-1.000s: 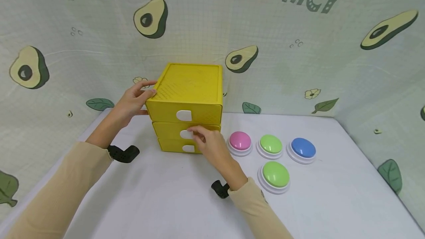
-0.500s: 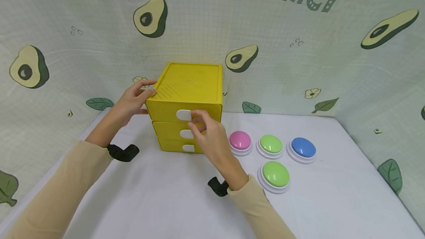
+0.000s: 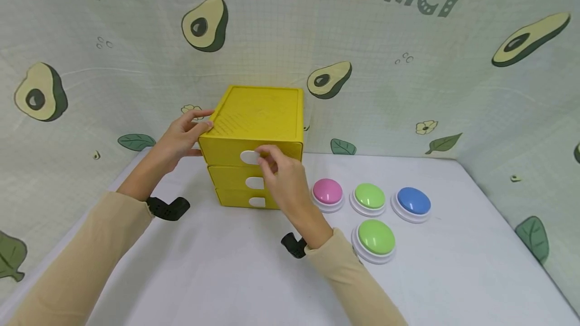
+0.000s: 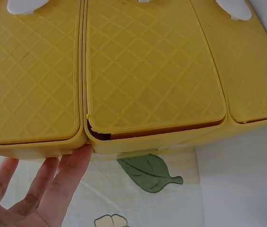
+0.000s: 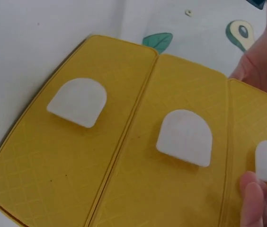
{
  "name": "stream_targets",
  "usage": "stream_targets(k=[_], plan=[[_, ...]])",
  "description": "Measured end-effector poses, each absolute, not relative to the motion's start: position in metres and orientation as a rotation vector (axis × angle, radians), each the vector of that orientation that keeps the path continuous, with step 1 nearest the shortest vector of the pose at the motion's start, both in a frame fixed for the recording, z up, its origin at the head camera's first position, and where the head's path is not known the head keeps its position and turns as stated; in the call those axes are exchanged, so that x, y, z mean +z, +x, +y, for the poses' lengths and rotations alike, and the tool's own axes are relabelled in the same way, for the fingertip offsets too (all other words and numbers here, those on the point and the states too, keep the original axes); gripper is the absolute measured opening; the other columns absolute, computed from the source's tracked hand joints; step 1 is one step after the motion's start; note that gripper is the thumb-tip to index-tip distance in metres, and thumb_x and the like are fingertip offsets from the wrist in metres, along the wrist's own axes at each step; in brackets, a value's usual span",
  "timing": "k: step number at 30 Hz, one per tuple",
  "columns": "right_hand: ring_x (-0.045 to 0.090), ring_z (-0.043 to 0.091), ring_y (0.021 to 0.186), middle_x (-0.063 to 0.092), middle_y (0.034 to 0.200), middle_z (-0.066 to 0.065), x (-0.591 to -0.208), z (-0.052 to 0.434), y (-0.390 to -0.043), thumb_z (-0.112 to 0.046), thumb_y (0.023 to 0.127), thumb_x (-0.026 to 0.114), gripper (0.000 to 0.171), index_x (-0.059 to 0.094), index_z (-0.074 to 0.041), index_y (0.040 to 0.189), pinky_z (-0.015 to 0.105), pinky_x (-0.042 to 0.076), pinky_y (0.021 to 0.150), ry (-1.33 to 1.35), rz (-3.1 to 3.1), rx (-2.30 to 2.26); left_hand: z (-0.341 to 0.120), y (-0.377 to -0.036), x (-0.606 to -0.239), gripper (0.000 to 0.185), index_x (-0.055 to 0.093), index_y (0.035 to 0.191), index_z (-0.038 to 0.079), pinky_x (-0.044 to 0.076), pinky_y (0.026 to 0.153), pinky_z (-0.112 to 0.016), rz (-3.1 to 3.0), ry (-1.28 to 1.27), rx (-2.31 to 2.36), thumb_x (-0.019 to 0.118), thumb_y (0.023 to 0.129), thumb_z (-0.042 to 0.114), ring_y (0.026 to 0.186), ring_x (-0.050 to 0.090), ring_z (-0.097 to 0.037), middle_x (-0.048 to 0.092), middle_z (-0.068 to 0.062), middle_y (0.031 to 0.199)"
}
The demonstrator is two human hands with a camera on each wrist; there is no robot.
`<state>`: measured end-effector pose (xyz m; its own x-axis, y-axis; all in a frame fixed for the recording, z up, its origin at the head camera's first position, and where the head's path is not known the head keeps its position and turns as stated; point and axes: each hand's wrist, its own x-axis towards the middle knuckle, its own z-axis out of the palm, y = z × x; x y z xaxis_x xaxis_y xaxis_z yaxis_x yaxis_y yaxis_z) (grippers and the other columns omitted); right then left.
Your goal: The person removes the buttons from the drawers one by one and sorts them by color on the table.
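The left hand (image 3: 181, 137) rests against the upper left corner of the yellow drawer unit (image 3: 256, 145), its fingers (image 4: 60, 177) fairly straight and pressed to the side edge, thumb lying along the top rim; this grip is apart, not curled round anything. The right hand (image 3: 283, 177) is raised in front of the unit, and its fingertips (image 5: 254, 196) meet the white handle of the top drawer (image 3: 250, 157); thumb and forefinger look pinched on the tab's right edge, so this grip is clamped on that handle. Just below the right hand's fingers sit the middle drawer handle (image 3: 255, 183) and, lower again, the bottom drawer handle (image 3: 257, 202). All three drawers look pushed in. The unit stands on the white table (image 3: 226, 275), straight ahead of both hands. To the right of the right hand, near its wrist, lie a pink button (image 3: 327, 191), two green buttons (image 3: 369, 196) (image 3: 375, 237) and a blue button (image 3: 413, 201).
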<state>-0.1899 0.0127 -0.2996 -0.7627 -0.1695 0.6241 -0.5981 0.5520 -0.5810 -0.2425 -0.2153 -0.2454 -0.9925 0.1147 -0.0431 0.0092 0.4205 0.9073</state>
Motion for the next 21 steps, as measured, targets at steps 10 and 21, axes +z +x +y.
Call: stream_targets(k=[10,21], plan=[[0.054,0.011,0.062,0.066,0.076,0.003,-0.3044,0.0112,-0.1905,-0.01,0.091,0.059,0.012,0.064,-0.007,0.102,0.013,0.046,0.056,0.644,-2.22,1.126,-0.2156,-0.242,-0.2455,0.057,0.024,0.147,0.026,0.044,0.095,-0.055,2.571,0.11,1.619,0.042,0.096,0.043,0.119,0.047,-0.034,0.032,-0.019,0.143],[0.056,0.012,0.064,0.066,0.078,0.004,-0.3062,0.0107,-0.1827,-0.009,0.091,0.058,0.012,0.063,-0.006,0.101,0.013,0.049,0.059,0.671,-2.207,1.118,-0.2164,-0.2416,-0.2459,0.059,0.026,0.146,0.026,0.045,0.095,-0.054,2.59,0.097,1.605,0.045,0.094,0.046,0.122,0.046,-0.035,0.034,-0.018,0.141]])
